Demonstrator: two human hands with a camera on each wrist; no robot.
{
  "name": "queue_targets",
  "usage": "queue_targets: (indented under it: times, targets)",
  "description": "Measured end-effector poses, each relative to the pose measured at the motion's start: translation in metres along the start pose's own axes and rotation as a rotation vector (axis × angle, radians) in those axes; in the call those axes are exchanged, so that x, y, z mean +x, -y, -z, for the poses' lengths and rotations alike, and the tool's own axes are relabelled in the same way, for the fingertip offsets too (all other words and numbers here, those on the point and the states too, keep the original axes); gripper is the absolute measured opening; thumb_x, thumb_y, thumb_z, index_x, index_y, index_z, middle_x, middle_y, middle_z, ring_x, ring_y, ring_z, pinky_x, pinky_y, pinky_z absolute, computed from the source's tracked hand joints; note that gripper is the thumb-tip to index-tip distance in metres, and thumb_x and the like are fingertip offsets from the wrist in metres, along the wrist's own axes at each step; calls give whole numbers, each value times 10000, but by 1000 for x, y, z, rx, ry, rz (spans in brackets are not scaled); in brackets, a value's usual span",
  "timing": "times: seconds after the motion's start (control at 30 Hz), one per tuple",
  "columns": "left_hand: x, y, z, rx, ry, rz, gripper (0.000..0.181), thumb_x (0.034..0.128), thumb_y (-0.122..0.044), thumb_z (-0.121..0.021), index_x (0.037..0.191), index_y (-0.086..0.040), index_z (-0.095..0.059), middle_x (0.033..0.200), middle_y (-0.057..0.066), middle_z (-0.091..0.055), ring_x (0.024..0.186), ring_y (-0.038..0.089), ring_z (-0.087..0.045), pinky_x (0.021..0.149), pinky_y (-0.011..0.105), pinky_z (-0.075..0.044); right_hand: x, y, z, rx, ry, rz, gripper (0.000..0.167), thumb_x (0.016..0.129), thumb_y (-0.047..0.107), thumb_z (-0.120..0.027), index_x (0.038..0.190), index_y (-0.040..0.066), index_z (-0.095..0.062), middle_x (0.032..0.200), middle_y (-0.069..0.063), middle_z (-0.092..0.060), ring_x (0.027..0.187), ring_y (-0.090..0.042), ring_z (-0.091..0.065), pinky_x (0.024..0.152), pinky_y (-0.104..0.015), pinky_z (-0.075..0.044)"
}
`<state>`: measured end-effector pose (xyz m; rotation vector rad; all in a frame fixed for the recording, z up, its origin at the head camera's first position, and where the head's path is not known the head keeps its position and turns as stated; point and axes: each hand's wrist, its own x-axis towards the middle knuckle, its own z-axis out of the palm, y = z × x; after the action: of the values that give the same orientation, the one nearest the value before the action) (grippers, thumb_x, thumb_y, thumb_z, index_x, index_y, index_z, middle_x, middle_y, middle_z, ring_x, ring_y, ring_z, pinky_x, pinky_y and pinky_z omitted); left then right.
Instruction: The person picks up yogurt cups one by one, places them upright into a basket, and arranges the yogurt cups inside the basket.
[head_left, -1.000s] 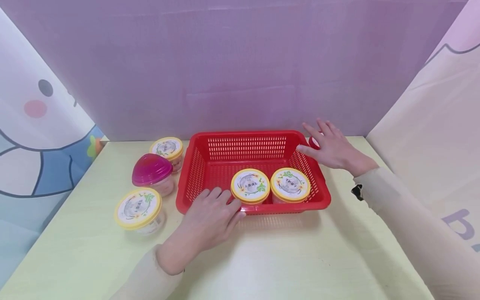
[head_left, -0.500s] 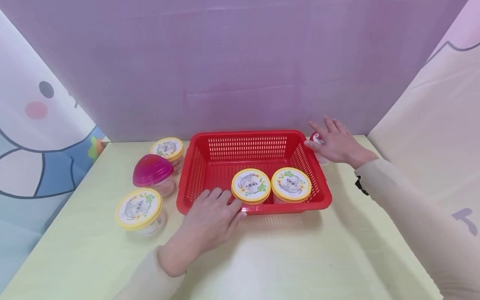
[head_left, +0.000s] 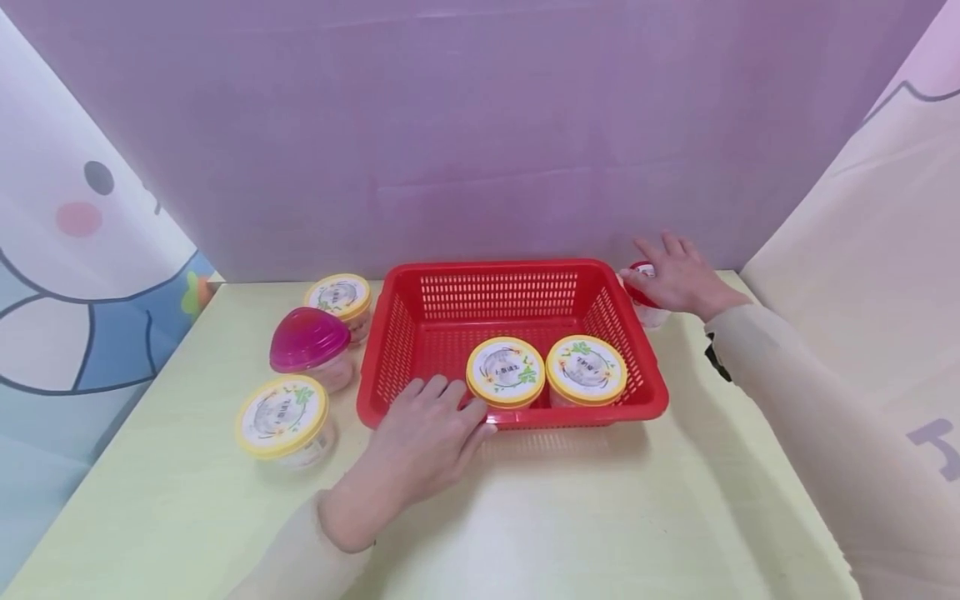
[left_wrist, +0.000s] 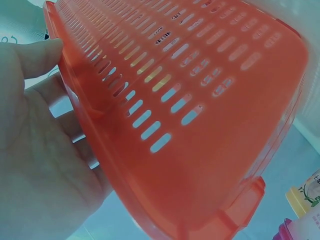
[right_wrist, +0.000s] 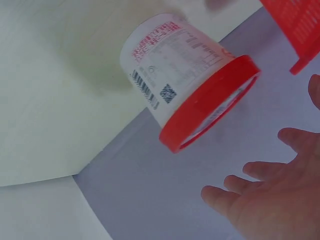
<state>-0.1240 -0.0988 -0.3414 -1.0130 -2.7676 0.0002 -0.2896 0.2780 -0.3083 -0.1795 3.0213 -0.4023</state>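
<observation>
My left hand [head_left: 420,437] holds the front rim of a red plastic basket [head_left: 495,275], thumb outside and fingers curled over the edge; in the left wrist view the basket's slotted wall [left_wrist: 210,145] fills the frame beside it. Two yellow-lidded tubs, a left one [head_left: 506,372] and a right one [head_left: 587,370], stand inside at the front. Beyond the basket's right side, my right hand [head_left: 678,279] hovers with fingers spread above a red-lidded tub [head_left: 649,315], partly covering it. In the right wrist view that tub's printed, barcoded side [right_wrist: 170,65] shows, apart from the fingers.
Left of the basket stand a yellow-lidded tub [head_left: 339,297] at the back, a tub with a domed magenta lid [head_left: 309,337], and another yellow-lidded tub [head_left: 282,417] nearer. A purple backdrop [head_left: 480,133] rises behind the pale table [head_left: 570,517], with printed cloth at both sides.
My right hand has moved a little right and lower, over the red-lidded tub. My left hand stays on the basket's front rim. The tubs keep their places.
</observation>
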Motion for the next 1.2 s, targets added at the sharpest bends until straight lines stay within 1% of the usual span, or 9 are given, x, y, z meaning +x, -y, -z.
queue_targets:
  times: [0.2, 0.4, 0.53, 0.7, 0.87, 1.03, 1.2]
  targets:
    - [0, -1, 0, 3, 19, 5, 386, 963, -502, -637, 1201, -204, -701, 1073, 32, -675, 939, 202, -592, 869, 417, -541, 6, -6, -4, 42, 16, -49, 862, 966, 474, -591, 1634, 146, -156, 1633, -318, -46, 1473, -561, -18, 1065, -785, -225]
    - [0, -2, 0, -9, 26, 3, 363, 968, -483, -639, 1191, -204, -700, 1070, 33, -670, 940, 208, -585, 870, 424, -538, 12, -12, -11, 70, 52, -77, 883, 957, 511, -594, 1628, 128, -167, 1618, -333, -54, 1456, -576, -31, 1027, -780, -301]
    - [1, -2, 0, -11, 30, 2, 357, 970, -476, -638, 1189, -201, -704, 1080, 35, -670, 956, 217, -586, 884, 436, -535, 14, -14, -15, 91, 71, -95, 917, 926, 502, -642, 1625, 129, -180, 1597, -337, -91, 1424, -578, -90, 995, -764, -360]
    - [0, -2, 0, -13, 35, 6, 365, 971, -473, -638, 1201, -197, -700, 1092, 41, -669, 968, 226, -587, 891, 444, -534, 18, -15, -19, 113, 67, -107, 926, 885, 505, -692, 1613, 159, -236, 1559, -326, -169, 1371, -560, -169, 949, -748, -417]
    - [1, -2, 0, -19, 52, 9, 381, 970, -480, -637, 1219, -197, -696, 1110, 41, -670, 981, 228, -589, 899, 447, -534, 20, -17, -21, 95, 80, -116, 912, 873, 499, -699, 1601, 158, -269, 1482, -323, -256, 1312, -546, -226, 936, -727, -444]
    - [1, -1, 1, -10, 55, 10, 382, 976, -483, -627, 1223, -199, -690, 1112, 41, -671, 978, 228, -590, 896, 442, -535, 23, -18, -20, 79, 86, -111, 910, 841, 485, -734, 1572, 146, -310, 1409, -311, -318, 1267, -529, -273, 914, -698, -475]
    - [1, -1, 1, -1, 49, 7, 370, 978, -479, -625, 1211, -200, -695, 1113, 41, -673, 983, 231, -592, 899, 445, -535, 28, -19, -22, 59, 87, -115, 910, 803, 564, -753, 1520, 151, -374, 1371, -280, -354, 1242, -505, -291, 888, -683, -493]
